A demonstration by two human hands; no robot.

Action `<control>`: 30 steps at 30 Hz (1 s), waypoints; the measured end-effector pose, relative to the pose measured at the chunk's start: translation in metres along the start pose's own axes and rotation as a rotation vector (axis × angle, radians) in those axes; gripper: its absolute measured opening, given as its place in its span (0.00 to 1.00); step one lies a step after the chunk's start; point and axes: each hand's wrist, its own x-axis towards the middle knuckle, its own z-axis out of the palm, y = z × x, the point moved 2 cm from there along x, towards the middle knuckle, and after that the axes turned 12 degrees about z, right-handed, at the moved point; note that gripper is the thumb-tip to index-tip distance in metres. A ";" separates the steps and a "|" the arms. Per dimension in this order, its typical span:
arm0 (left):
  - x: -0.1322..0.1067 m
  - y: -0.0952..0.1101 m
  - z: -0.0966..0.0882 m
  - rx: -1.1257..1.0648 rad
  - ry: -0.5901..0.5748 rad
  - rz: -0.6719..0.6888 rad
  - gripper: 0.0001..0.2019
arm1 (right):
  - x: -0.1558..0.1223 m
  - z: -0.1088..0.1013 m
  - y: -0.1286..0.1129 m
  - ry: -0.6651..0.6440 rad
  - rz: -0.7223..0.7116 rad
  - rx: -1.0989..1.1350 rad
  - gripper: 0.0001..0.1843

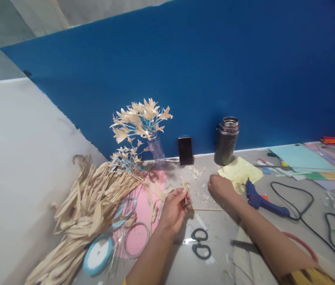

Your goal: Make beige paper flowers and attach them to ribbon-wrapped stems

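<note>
My left hand [174,208] pinches a small pale husk flower [185,183] between thumb and fingers, its petals pointing up. Just left of the yellow paper [240,171], my right hand [219,187] is curled closed over the table; whatever its fingers hold, if anything, is hidden. Small husk scraps [196,171] lie between and beyond both hands. A thin stick [206,209] rests below them. Closer to me are black-handled scissors [200,243]. The blue glue gun [264,202] lies on its side, right of my right wrist.
A bundle of dried husks [87,213] fills the left side, beside pink paper [143,229] and a blue ribbon roll [98,254]. Behind stand a vase [156,152] of husk flowers [142,118], a phone [185,151] and a dark flask [226,144]. A black cord [313,221] loops at right.
</note>
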 end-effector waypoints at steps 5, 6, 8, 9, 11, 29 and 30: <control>0.001 0.002 0.000 -0.004 0.013 -0.004 0.14 | -0.002 -0.004 0.004 0.019 0.012 0.003 0.16; 0.001 0.002 0.000 -0.007 0.019 0.001 0.15 | -0.002 -0.005 0.006 0.030 0.013 0.003 0.17; 0.001 0.002 0.001 -0.015 0.029 0.005 0.15 | -0.003 -0.005 0.009 0.039 0.009 -0.001 0.18; 0.001 0.001 0.001 -0.019 0.033 0.003 0.15 | -0.002 -0.004 0.010 0.036 0.006 -0.005 0.17; 0.001 0.000 0.002 -0.022 0.029 -0.001 0.14 | -0.001 -0.002 0.012 0.026 0.004 -0.012 0.16; 0.002 0.006 0.015 -0.045 -0.062 0.070 0.14 | -0.003 0.000 0.025 0.071 -0.009 -0.002 0.17; 0.004 0.004 0.014 -0.056 -0.054 0.056 0.14 | -0.002 0.000 0.025 0.065 -0.007 -0.004 0.17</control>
